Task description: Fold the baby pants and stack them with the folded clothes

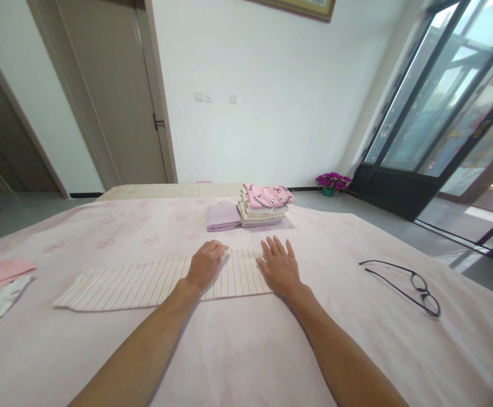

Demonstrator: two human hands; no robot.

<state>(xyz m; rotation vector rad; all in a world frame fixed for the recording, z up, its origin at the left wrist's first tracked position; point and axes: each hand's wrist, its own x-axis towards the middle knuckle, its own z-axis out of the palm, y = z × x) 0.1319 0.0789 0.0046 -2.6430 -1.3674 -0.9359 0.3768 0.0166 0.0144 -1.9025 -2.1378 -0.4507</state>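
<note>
A long strip of folded striped cloth [131,285], cream with reddish lines, lies flat across the pink bed cover in the head view; its exact kind of garment I cannot make out. My left hand [206,263] rests on its middle, fingers curled and thumb against them near the far edge. Whether cloth is pinched in those fingers is hard to see. My right hand [279,264] lies flat with fingers spread on the strip's right end. Beyond both hands stand a stack of folded clothes [265,209], topped by a pink printed piece, and a folded lilac cloth [223,217].
Black-framed glasses [419,291] lie unfolded on the bed cover [246,350] at right. Pink and white clothes [3,282] lie at the left edge. Purple flowers [333,182] in a green pot stand on the floor near the glass door [432,107].
</note>
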